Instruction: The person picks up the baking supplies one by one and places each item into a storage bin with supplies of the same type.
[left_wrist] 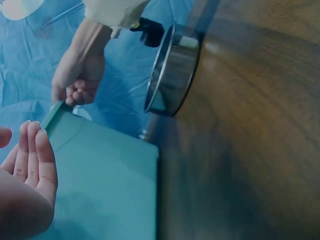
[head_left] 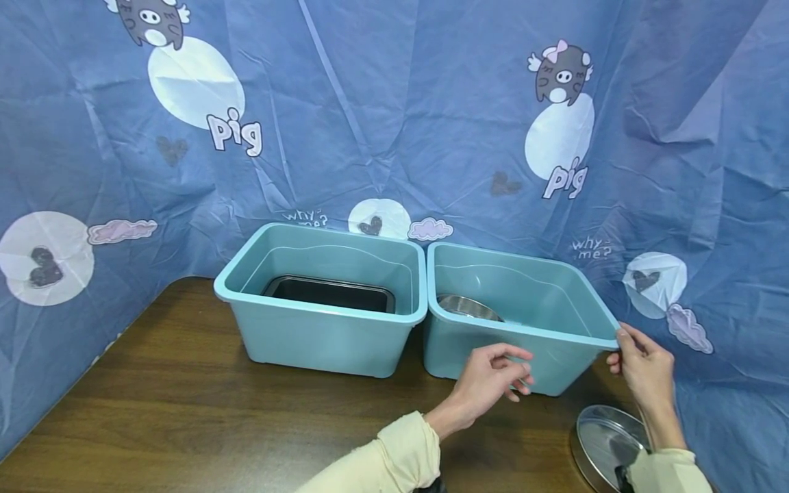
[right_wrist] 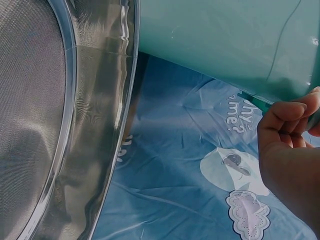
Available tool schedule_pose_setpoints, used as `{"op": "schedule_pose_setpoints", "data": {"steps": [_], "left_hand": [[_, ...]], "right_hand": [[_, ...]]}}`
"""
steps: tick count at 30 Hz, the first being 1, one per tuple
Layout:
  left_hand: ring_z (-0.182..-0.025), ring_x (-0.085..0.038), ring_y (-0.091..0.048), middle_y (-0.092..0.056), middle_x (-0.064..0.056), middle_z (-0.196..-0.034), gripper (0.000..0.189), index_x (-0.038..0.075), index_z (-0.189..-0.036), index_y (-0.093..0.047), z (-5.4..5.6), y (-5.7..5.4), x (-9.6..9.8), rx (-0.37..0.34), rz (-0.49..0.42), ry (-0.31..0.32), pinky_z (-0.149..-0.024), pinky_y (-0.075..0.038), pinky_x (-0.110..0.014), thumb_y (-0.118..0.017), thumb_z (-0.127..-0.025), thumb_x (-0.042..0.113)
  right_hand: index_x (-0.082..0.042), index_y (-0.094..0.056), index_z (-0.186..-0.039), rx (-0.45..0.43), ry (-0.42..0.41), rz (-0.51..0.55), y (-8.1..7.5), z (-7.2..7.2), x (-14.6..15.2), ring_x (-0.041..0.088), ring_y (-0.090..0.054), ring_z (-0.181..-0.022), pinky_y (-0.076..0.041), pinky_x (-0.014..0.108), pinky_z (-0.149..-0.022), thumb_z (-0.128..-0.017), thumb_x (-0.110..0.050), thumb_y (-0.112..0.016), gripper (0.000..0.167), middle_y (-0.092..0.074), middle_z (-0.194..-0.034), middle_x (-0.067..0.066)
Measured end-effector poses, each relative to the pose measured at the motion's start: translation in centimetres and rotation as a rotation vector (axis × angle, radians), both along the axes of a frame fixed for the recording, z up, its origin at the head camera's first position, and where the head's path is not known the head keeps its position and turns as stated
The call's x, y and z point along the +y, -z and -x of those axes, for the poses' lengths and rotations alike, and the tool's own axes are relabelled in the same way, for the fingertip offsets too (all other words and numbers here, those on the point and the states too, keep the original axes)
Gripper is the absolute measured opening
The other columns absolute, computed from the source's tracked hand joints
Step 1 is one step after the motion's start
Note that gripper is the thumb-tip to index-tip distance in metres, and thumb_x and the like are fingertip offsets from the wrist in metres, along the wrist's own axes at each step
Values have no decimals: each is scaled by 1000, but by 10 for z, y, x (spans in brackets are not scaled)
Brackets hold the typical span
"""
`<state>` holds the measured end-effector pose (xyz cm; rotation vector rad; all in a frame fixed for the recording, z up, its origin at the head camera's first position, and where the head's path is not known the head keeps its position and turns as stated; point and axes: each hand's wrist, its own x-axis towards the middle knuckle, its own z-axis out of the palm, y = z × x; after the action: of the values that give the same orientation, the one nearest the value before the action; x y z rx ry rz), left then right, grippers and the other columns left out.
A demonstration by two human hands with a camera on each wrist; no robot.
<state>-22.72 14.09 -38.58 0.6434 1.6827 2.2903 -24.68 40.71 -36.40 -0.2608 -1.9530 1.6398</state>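
Observation:
My right hand (head_left: 647, 373) grips the front right corner of the right turquoise bin's (head_left: 555, 359) rim, thumb on top and fingers below. In the right wrist view that same hand (right_wrist: 292, 135) pinches the rim. My left hand (head_left: 490, 380) hovers before the bin's front wall, fingers loosely bent, holding nothing. Its fingers show apart in the left wrist view, where the right hand (left_wrist: 80, 77) holds the bin edge. Inside this bin lies a round metal piece (head_left: 471, 307), partly hidden by the front wall. A round metal sieve (head_left: 610, 438) with fine mesh rests beneath my right forearm.
Beside it on the left stands a second turquoise bin (head_left: 320, 342), with a black rectangular pan (head_left: 333, 294) inside. Both bins stand on a brown wooden table (head_left: 185, 411). A blue printed cloth (head_left: 382, 103) hangs close behind them and along the right side.

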Motion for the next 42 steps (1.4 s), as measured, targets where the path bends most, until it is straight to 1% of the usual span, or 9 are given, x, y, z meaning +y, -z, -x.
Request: {"op": "schedule_pose_setpoints", "data": {"steps": [4,11,14,21,25,29,32,38,42], "left_hand": [[-68,-9,-68,-76,-10,-85,23,-1,-117,-73,-4,9,6,-48,-10,5,-62,-57,-23,-64,-97,3],[-65,-9,-67,-76,-8,-84,18,5,-111,-76,-9,23,14,-123,-19,13,-59,-56,-22,-68,-95,4],[-65,-8,-66,-76,-8,-83,18,5,-111,-76,-11,28,17,-136,-9,16,-59,-56,-22,-68,-95,4],[-65,-9,-67,-75,-8,-82,16,4,-109,-76,-16,37,24,-154,15,9,-57,-56,-23,-69,-95,4],[-63,-8,-66,-74,-7,-79,14,5,-108,-76,-20,42,28,-179,25,37,-55,-54,-21,-69,-95,3],[-61,-7,-64,-74,-10,-79,14,4,-106,-75,-24,46,32,-182,32,69,-54,-53,-19,-69,-94,1],[-61,-8,-65,-75,-10,-79,13,5,-105,-75,-27,49,37,-187,43,81,-53,-53,-19,-70,-93,1],[-61,-8,-65,-75,-8,-80,12,7,-104,-75,-32,53,43,-221,64,99,-53,-53,-18,-70,-94,1],[-61,-8,-65,-75,-8,-80,12,8,-103,-74,-35,56,47,-252,63,114,-52,-51,-18,-70,-95,1]], "right_hand": [[-10,-65,-112,1,1,4,0,-1,-1,4,-56,-42,-47,16,-41,-105,-9,-58,10,-61,-54,-3],[7,-59,-129,-23,7,-15,-1,0,0,3,-55,-42,-47,15,-42,-105,-9,-57,29,-60,-53,-4],[7,-58,-129,-24,4,-6,-1,0,0,4,-55,-42,-46,15,-41,-105,-9,-56,29,-60,-53,-3],[-2,-62,-120,-29,8,17,-2,0,-1,4,-55,-43,-47,16,-41,-105,-10,-58,18,-61,-54,-1],[-10,-66,-114,-28,7,35,-2,0,0,4,-55,-42,-47,16,-41,-105,-9,-58,12,-60,-54,-2],[-20,-67,-104,-22,10,51,-2,1,1,4,-55,-42,-47,16,-41,-104,-8,-59,14,-61,-54,-1],[-13,-66,-110,-16,7,35,-2,1,1,4,-55,-42,-46,15,-41,-104,-9,-58,11,-60,-54,-2],[8,-57,-129,-28,6,-5,-2,0,-1,4,-55,-43,-46,15,-41,-105,-10,-56,30,-60,-54,-3],[12,-55,-133,-37,10,-23,-2,-1,-1,3,-55,-43,-46,15,-41,-106,-11,-55,36,-60,-54,-4]]}}
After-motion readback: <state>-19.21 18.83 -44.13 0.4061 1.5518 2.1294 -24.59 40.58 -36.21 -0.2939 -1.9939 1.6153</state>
